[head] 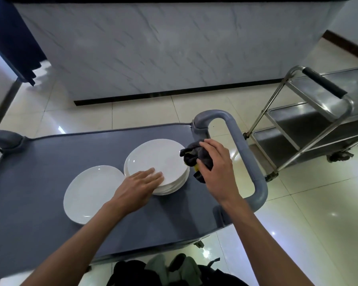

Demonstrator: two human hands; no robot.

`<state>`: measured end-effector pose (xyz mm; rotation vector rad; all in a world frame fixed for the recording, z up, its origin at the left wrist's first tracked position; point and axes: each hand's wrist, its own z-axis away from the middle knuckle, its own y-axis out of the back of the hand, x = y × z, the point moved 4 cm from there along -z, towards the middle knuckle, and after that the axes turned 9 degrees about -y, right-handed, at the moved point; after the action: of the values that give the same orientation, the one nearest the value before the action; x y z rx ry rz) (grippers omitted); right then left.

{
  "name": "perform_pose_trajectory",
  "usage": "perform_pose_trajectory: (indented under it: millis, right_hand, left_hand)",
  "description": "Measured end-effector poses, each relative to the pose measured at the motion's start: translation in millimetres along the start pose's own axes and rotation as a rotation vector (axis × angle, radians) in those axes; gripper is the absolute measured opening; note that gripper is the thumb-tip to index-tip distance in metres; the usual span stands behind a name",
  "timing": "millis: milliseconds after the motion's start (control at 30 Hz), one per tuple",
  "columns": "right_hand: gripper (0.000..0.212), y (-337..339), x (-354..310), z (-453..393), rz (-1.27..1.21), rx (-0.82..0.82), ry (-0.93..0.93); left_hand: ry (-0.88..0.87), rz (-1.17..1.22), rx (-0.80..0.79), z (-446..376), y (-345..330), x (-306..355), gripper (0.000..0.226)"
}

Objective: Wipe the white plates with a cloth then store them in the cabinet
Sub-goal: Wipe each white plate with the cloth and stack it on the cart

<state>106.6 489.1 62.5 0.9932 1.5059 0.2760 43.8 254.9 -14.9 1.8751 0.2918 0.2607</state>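
Left hand [140, 183] presses plates [159, 162]; right hand [216, 159] grips cloth [191, 156].

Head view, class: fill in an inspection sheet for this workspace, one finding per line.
Surface: grey cart top, bare around the plates.
Job's things: stack of white plates; single white plate to its left; dark cloth.
Clutter: nothing seen.
Hands: left hand flat on the stack; right hand grips the cloth at the stack's edge.
Cables: nothing seen.
Surroundings: steel trolley at right, marble-look counter front, tiled floor.
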Motion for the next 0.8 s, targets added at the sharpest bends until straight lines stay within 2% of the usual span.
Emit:
perform_pose_trajectory:
  millis: [100, 233, 367, 467, 533, 633, 733, 800]
  right_hand:
    - [0.049, -6.5, 0.3, 4.3, -0.002, -0.01, 0.013]
    - [0.049, -15.2, -0.9, 9.3, 0.005, -0.034, 0.024]
    - [0.049, -22.5, -3.0, 13.9, 0.016, -0.073, 0.017]
    - [0.049, -27.4, -5.7, 15.9, 0.017, -0.079, 0.024]
    - [0.049, -31.1, -7.6, 17.6, 0.007, -0.093, 0.021]
    - [0.049, -37.0, -12.3, 20.8, 0.004, -0.102, 0.026]
    - [0.049, -43.5, -18.6, 22.5, -0.001, -0.111, 0.034]
    - [0.049, -48.4, -23.9, 23.4, -0.014, -0.137, 0.033]
  left_hand:
    - [-0.011, 0.01, -0.057, 5.5, -5.7, -1.5, 0.054]
    - [-0.018, 0.023, -0.077, 11.0, -7.2, -5.0, 0.038]
    - [0.011, 0.066, -0.13, 15.1, -8.5, -6.1, 0.047]
    - [0.017, 0.13, -0.102, 18.8, -9.0, -6.1, 0.06]
    - [0.017, 0.143, -0.081, 20.2, -8.6, -5.6, 0.052]
    - [0.023, 0.175, 0.029, 20.0, -4.6, -3.5, 0.026]
    - [0.136, 0.256, 0.194, 22.1, 1.4, -5.4, 0.006]
    - [0.25, 0.268, 0.268, 27.6, 5.7, -8.3, 0.009]
